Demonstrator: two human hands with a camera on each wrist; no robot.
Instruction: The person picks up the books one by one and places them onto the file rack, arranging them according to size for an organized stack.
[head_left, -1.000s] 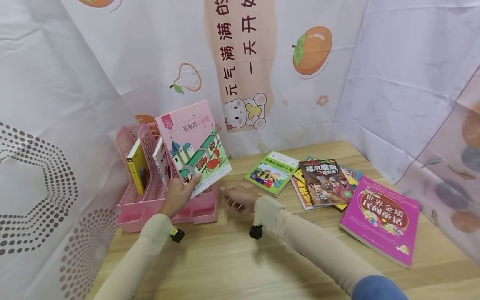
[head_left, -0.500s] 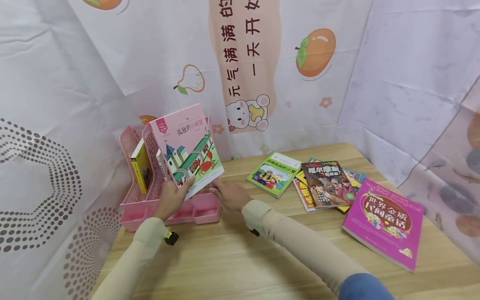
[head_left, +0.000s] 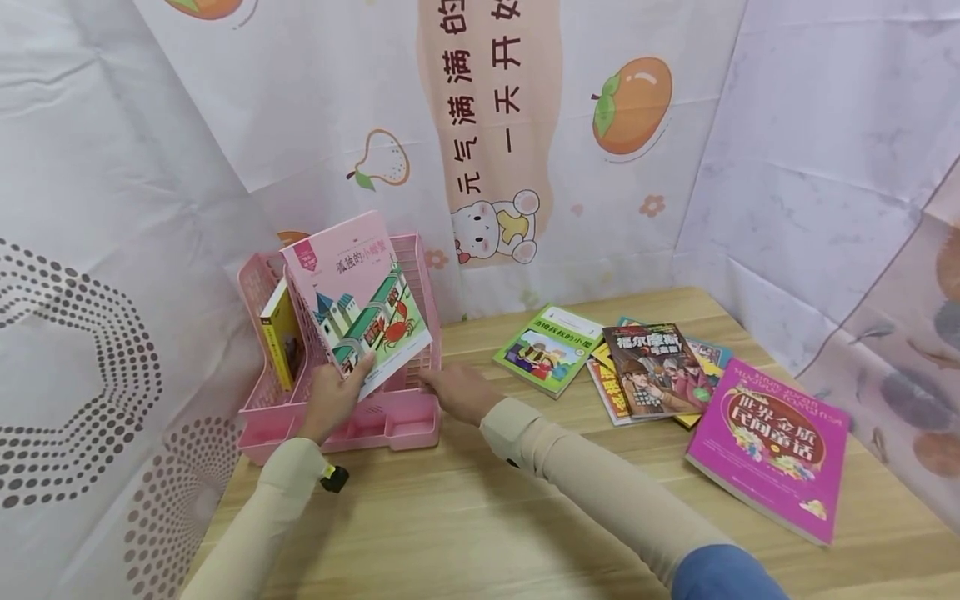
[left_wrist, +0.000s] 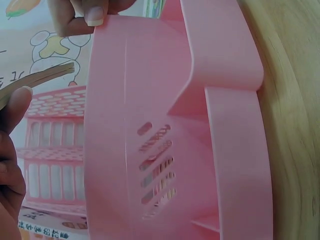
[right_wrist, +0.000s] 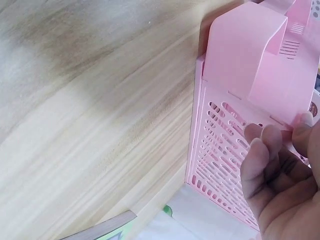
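Observation:
A pink picture book (head_left: 358,287) with a red crab on its cover is tilted over the pink book rack (head_left: 414,435). My left hand (head_left: 333,402) grips its lower edge, with the thumb on the cover. The left wrist view shows the page edge of the book (left_wrist: 42,80) beside that thumb. At the rack's right end, my right hand (head_left: 467,393) pinches the side wall. Its thumb lies inside and its fingers (right_wrist: 257,160) curl outside the perforated panel. The book hides much of the rack's middle.
A yellow book (head_left: 281,335) stands in the rack's left compartment. On the wooden table (head_left: 465,517) to the right lie a green book (head_left: 550,348), a dark comic (head_left: 654,368) on top of other books, and a large purple book (head_left: 768,450). A printed curtain (head_left: 322,92) hangs behind.
The crab book has shifted left, over the rack. My right hand, apart from the rack a second ago, has moved left and taken hold of its side wall.

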